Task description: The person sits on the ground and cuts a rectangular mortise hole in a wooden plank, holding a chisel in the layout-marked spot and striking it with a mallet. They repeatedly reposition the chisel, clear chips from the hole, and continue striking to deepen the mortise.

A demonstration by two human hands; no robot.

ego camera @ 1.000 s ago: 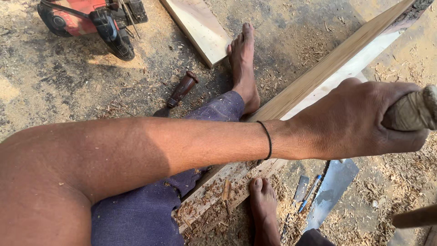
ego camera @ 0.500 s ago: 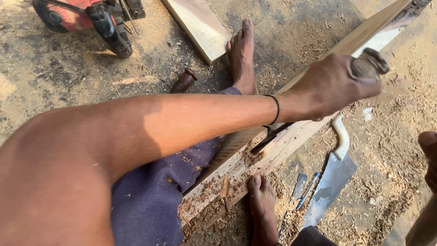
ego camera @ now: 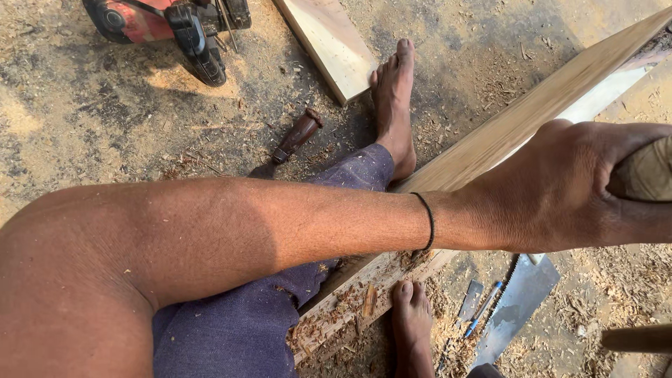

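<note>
1. The left hand (ego camera: 560, 185) is wrapped tight around a wooden handle (ego camera: 647, 171) at the right edge; the tool's head is out of frame.
2. The right hand is out of view.
3. A long plank (ego camera: 532, 115) runs diagonally beneath the arm, held between two bare feet, its near end rough and chipped.
4. A handsaw (ego camera: 518, 304) lies on the sawdust just beside the plank.
5. A red power tool (ego camera: 168, 21) sits well apart, top left.

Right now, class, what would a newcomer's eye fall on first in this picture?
First, the bare forearm crossing the whole frame, its left hand gripping a wooden handle at the right edge. Beneath it, a long plank runs diagonally, pinned between two bare feet amid shavings. A red power tool sits top left; a saw blade lies bottom right.
</note>
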